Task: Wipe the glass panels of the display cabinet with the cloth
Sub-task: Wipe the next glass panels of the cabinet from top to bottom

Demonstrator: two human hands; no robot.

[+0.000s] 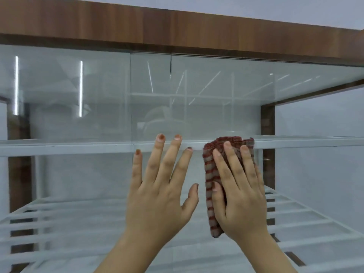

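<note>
From where I stand, the display cabinet [177, 22] fills the view, its dark wood top running across from nine to three o'clock. At about ten o'clock two bright vertical light reflections [80, 88] show in the left glass panel [65, 99]. A white shelf rail [65, 149] crosses the cabinet from left to right at mid-height, and a white slatted shelf [59, 219] lies behind the glass at about eight o'clock.

Just below centre, the left hand [159, 196] lies flat against the glass, its fingers straight and spread, holding nothing; its fingertips reach up to the rail. Just beside it, toward four o'clock, the right hand [239, 194] presses a folded red-and-grey striped cloth [210, 174] against the right glass panel [216, 99], fingers laid straight over the fabric rather than curled around it. The cloth's top edge overlaps the rail. A dark wooden post [267, 123] stands upright at three o'clock, just beyond the cloth.
</note>
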